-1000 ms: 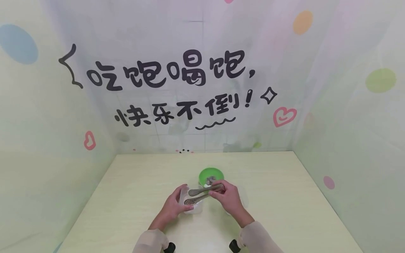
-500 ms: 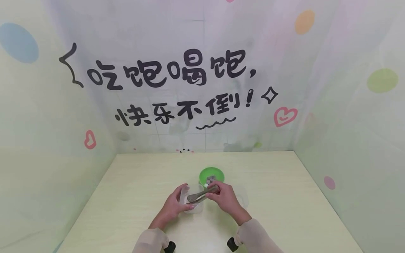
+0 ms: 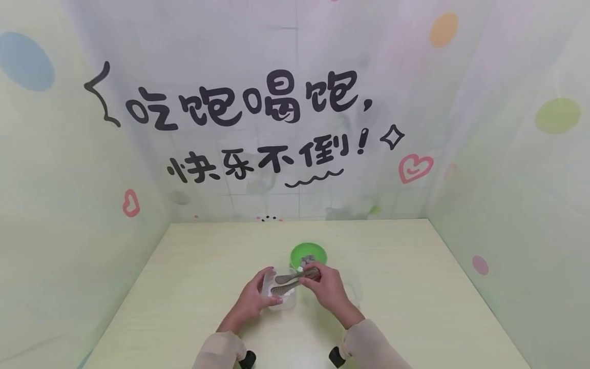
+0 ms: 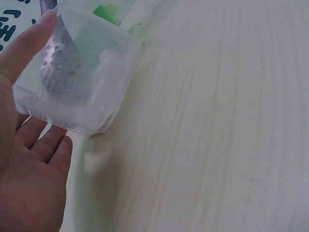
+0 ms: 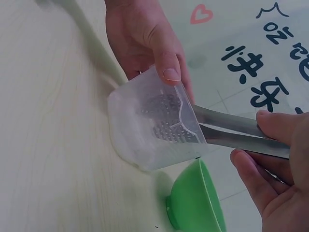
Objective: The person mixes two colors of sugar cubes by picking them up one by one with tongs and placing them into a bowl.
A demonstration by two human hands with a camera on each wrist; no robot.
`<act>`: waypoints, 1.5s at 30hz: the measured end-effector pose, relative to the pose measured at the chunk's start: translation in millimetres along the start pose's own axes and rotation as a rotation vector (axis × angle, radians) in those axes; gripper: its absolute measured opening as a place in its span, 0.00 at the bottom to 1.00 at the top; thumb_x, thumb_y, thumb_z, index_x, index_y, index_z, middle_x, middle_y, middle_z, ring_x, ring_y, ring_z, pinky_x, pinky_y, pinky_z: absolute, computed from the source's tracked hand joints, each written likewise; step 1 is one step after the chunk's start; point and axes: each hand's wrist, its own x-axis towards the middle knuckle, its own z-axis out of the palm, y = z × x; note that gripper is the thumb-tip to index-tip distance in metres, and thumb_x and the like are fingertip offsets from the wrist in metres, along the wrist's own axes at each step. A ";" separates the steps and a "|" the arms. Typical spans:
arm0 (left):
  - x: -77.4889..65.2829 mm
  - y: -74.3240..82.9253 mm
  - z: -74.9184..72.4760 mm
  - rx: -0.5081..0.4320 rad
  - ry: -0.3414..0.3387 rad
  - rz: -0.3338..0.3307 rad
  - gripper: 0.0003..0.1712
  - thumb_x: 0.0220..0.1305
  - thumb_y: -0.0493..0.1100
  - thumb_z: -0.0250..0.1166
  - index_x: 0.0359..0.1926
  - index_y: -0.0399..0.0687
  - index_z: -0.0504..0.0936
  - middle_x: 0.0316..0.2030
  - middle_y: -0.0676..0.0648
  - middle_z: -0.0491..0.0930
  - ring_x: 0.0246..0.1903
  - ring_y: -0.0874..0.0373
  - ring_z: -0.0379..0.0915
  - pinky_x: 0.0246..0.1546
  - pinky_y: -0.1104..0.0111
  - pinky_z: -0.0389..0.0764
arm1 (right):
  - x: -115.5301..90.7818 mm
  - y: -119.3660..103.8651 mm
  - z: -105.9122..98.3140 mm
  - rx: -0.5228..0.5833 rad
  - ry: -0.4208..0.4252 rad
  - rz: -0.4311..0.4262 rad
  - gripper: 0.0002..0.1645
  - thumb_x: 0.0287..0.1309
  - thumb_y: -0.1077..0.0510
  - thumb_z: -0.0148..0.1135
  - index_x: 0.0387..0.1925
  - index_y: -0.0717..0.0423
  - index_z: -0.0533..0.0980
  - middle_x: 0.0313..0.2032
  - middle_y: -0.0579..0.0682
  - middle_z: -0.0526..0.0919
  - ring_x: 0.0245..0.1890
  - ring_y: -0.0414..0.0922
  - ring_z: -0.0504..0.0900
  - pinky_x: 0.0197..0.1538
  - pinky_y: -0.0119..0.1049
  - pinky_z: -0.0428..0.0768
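My right fingers (image 5: 255,176) clamped on tongs (image 5: 236,140), their ends inside a tub (image 5: 128,118), my left fingers (image 5: 166,60) gripping that tub, bowl (image 5: 189,198) near.

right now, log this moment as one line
left grip: holds clear container | right grip: holds metal tongs reaching into clear container | green bowl: on table, gray pieces inside

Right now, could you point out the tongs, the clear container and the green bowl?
Tongs (image 5: 227,137): right wrist view, lower metal arm, outside the container.
Clear container (image 5: 137,133): right wrist view, side wall.
Green bowl (image 5: 190,195): right wrist view, outer wall.
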 end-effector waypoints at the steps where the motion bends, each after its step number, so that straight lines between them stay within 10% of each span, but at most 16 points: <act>1: -0.1 0.2 0.0 -0.002 0.002 0.004 0.52 0.44 0.42 0.80 0.70 0.45 0.63 0.66 0.38 0.67 0.67 0.38 0.57 0.66 0.45 0.57 | -0.1 -0.2 -0.1 0.001 0.013 -0.003 0.15 0.53 0.61 0.71 0.42 0.62 0.80 0.31 0.50 0.85 0.29 0.40 0.82 0.31 0.31 0.82; 45: -4.6 6.5 -0.8 -0.019 -0.007 0.015 0.54 0.44 0.42 0.80 0.71 0.42 0.62 0.67 0.36 0.65 0.67 0.38 0.56 0.66 0.47 0.58 | -3.0 -3.8 7.3 0.020 0.074 0.023 0.10 0.52 0.63 0.72 0.37 0.59 0.80 0.27 0.47 0.84 0.27 0.40 0.80 0.28 0.31 0.81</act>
